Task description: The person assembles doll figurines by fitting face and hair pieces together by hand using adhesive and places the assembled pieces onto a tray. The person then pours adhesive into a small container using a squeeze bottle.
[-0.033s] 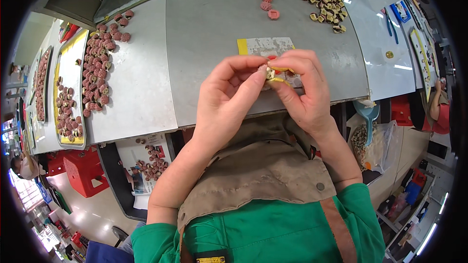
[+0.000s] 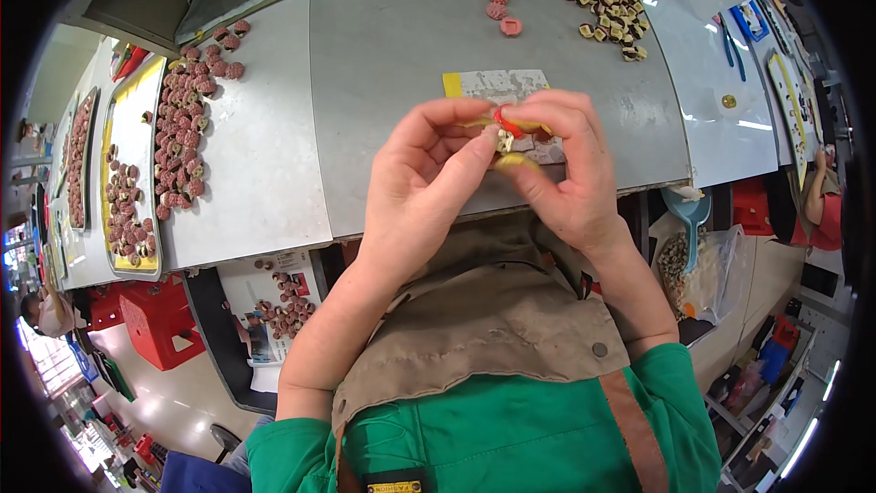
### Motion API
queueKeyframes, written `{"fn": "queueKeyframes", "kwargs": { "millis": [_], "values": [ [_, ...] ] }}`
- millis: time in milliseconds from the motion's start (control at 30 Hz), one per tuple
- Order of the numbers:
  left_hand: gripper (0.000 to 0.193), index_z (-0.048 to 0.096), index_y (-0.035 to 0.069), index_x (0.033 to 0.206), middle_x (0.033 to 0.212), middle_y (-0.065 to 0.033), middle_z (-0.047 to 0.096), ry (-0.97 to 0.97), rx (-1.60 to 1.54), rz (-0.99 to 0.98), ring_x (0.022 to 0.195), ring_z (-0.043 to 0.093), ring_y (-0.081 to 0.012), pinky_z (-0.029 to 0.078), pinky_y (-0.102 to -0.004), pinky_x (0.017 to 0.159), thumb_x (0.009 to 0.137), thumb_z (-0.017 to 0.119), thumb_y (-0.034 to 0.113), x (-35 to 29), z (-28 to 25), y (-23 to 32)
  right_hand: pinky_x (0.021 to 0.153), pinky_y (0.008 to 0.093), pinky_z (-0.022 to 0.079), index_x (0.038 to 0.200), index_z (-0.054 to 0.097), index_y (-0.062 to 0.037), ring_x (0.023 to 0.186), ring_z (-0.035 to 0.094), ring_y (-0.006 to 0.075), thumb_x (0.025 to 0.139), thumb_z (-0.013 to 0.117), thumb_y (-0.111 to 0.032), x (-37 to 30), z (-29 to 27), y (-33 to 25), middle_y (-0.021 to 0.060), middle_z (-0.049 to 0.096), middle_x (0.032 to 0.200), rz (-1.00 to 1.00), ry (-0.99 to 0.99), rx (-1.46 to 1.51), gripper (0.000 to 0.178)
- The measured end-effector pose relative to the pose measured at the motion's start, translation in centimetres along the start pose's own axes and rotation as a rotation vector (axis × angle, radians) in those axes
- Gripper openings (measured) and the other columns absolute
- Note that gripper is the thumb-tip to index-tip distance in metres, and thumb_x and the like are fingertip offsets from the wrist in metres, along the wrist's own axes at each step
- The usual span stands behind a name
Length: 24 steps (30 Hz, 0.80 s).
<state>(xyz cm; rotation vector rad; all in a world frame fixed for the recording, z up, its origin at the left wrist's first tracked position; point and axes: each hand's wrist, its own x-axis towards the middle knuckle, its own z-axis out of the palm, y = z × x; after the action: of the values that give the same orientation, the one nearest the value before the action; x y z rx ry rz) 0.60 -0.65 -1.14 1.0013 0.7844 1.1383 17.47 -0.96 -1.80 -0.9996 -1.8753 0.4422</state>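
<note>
Centrally, a small pale piece (image 2: 505,141) is pinched by the left hand (image 2: 427,164) above the near side of the grey table (image 2: 392,46), its long axis indistinct. Immediately rightward, the right hand (image 2: 577,164) is narrowly curved; whether contact is made cannot be told.

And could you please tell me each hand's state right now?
Left hand: closed, pinching a small cream piece.
Right hand: curled beside it; grip unclear.

Bright, even indoor light covers the grey counter (image 2: 383,64), with glare on the floor (image 2: 173,402) and an overexposed window (image 2: 53,361) at lower left, the right hand (image 2: 584,178) motion-blurred at the thumb tip (image 2: 520,164), and fisheye edges curving into black.
</note>
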Motion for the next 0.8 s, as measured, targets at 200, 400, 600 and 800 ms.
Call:
{"fn": "queueKeyframes", "kwargs": {
  "millis": [200,400,600,800],
  "values": [
    [0.047,0.039,0.003,0.131,0.101,-0.0088,0.060,-0.062,0.122,-0.039,0.088,0.060,-0.0123,0.051,-0.0270,0.074,0.088,0.059,0.006,-5.3,-3.0,5.9,0.089,0.0358,0.044,0.106,0.061,-0.0052,0.103,0.056,0.0284,0.079,0.069,-0.014,1.4,2.3,-8.6,0.0128,0.057,0.108,0.026,-0.117,-0.133,0.029],
    [0.053,0.043,-0.001,0.122,0.084,-0.0136,0.060,-0.033,0.180,0.177,0.079,0.063,-0.0186,0.052,-0.0299,0.070,0.077,0.068,0.014,-11.3,-0.2,7.7,0.084,0.0370,0.045,0.104,0.059,-0.0030,0.094,0.055,0.0280,0.083,0.067,-0.021,-2.5,1.0,-13.1,0.0132,0.055,0.100,-0.042,0.004,-0.144,0.029],
    [0.038,0.049,0.002,0.111,0.081,-0.0144,0.060,0.006,0.377,0.262,0.075,0.063,-0.0257,0.049,-0.0330,0.067,0.078,0.064,0.015,-12.6,-0.4,7.0,0.078,0.0346,0.044,0.095,0.057,-0.0025,0.089,0.054,0.0262,0.079,0.069,-0.014,-3.4,1.8,-13.1,0.0118,0.053,0.096,-0.044,-0.020,-0.099,0.023],
    [0.034,0.050,0.001,0.110,0.087,-0.0146,0.061,-0.002,0.344,0.261,0.079,0.063,-0.0245,0.050,-0.0332,0.070,0.081,0.063,0.014,-11.0,-0.4,6.4,0.075,0.0340,0.044,0.094,0.056,-0.0027,0.086,0.053,0.0262,0.076,0.070,-0.010,-2.2,2.3,-12.3,0.0112,0.052,0.095,-0.027,0.008,-0.090,0.024]
  ]
}}
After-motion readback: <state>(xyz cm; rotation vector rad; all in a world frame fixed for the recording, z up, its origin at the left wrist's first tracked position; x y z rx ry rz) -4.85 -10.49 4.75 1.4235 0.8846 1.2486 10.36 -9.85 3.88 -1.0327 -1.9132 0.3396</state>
